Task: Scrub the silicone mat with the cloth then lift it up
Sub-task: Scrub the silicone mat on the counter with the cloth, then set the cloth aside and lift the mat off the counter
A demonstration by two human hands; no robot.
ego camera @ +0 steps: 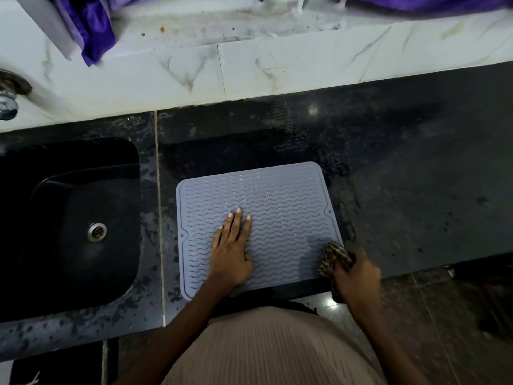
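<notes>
Nearest the person, the right hand (356, 269) grips a bunched patterned cloth (334, 258) at the near right corner of the grey silicone mat (277, 195), while the left hand (231, 248) presses flat, fingers straight, on its near-left part. The mat lies flat at the dark counter (416, 176) edge, long axis left to right, stretching away and leftward from the cloth, right of the sink (69, 218).

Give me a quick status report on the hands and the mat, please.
Left hand flat on silicone mat, pinning it. Right hand grips cloth at mat's near right corner. Mat flat on counter, nothing blocking.
</notes>
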